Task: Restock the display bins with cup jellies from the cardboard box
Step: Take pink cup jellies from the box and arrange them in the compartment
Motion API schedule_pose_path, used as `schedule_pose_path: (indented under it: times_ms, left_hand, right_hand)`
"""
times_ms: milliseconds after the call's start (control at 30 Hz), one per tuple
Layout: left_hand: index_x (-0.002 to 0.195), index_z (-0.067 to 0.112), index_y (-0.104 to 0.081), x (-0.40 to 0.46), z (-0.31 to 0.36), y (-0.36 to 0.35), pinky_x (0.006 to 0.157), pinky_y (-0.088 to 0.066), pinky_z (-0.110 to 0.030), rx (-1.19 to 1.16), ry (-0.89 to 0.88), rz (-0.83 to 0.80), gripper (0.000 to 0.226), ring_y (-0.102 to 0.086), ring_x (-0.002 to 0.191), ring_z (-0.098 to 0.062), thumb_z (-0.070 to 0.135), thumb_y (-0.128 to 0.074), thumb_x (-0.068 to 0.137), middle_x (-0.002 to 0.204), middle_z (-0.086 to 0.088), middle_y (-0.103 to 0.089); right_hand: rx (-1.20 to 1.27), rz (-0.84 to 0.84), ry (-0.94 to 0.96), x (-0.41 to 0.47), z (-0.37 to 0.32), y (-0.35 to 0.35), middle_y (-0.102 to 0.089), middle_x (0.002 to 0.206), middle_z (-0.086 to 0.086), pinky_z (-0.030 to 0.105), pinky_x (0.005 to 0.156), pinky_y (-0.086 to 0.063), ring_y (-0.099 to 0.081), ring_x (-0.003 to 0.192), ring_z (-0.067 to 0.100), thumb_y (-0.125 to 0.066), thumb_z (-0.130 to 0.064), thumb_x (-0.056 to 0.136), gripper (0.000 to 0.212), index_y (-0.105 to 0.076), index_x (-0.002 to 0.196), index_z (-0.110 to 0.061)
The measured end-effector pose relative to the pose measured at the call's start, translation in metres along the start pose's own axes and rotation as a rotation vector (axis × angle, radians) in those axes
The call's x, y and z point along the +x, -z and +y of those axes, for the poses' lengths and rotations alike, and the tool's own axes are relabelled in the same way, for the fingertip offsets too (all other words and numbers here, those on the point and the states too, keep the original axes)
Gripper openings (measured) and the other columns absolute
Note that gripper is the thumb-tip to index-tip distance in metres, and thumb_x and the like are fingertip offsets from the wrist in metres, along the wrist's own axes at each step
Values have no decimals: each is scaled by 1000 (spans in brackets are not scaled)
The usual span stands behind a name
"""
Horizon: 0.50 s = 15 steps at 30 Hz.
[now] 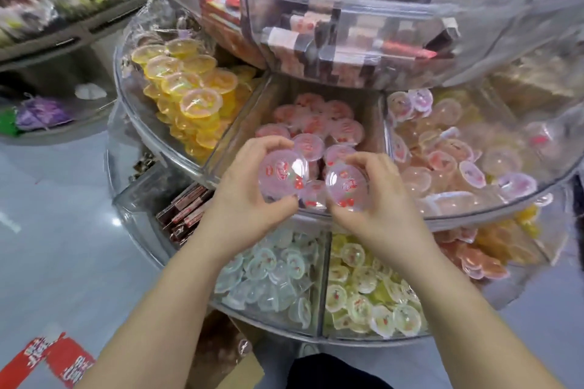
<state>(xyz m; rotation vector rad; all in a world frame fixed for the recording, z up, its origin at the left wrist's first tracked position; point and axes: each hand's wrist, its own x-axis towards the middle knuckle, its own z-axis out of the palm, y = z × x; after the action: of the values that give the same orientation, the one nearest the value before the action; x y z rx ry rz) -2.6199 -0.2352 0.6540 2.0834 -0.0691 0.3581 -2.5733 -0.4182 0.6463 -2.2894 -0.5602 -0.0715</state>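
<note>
At centre frame, a person's left hand [245, 196] and right hand [376, 199] each gripped one pale pink, clear-plastic cup jelly with a red-printed film lid, holding them over the front lip of the middle clear acrylic wedge bin [234, 123] on the round tiered display. The left hand's cup jelly [282, 174] sat tilted, lid towards the camera, pinched between thumb below and curled fingers above. The right hand's cup jelly [346, 187] was held the same way, nearly touching its neighbour. Both forearms rose from the bottom of the frame, wrists bent slightly inward. More pink cups filled the bin behind them; yellow-orange cups lay in the bin at upper left. A brown cardboard box [221, 354] showed partly at bottom centre. Done well, the step probably meant setting each cup lid-up in the nearer gaps rather than dropping it, so none rolled over the lip.
</note>
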Motion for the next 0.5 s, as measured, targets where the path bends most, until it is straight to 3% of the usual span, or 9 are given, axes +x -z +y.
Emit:
schedule_pose_path:
  times_ms: [67,200,267,400,500]
  left_hand:
    - [114,33,-53,15,-5,1,97,-30,-12,192,-52,-56,51,-41,109,-9,29,-67,65,109,9,-44]
    - [123,22,-57,40,-21,7,101,-37,-41,401,-74,-252,57,-45,110,-19,15,-76,70,109,4,-42]
    - [124,22,-57,52,-29,7,97,-39,-46,480,-119,-330,56,-47,112,-19,10,-72,72,114,0,-47]
    - [127,32,-54,65,-47,0,100,-33,-42,636,-150,-454,52,-42,120,-21,15,-65,79,125,1,-51]
    - [128,38,-50,69,-56,-1,97,-24,-34,692,-169,-457,59,-37,122,-20,27,-72,75,127,7,-50]
  right_hand:
    - [-133,-42,11,10,4,-7,-45,111,-2,25,83,-42,-47,101,11,-75,-21,68,52,-51,114,-15]
    - [-393,-66,75,28,7,-20,-48,111,4,34,82,-45,-46,103,23,-76,-33,66,51,-54,109,-14]
    - [-488,-107,122,37,9,-24,-50,110,5,35,84,-43,-46,103,25,-74,-40,67,53,-55,109,-13]
    - [-632,-183,155,49,14,-32,-50,110,5,34,86,-33,-44,107,26,-69,-54,68,62,-55,113,-13]
    - [-638,-283,128,55,18,-27,-46,118,3,35,92,-31,-39,113,24,-73,-59,60,80,-50,125,-19]
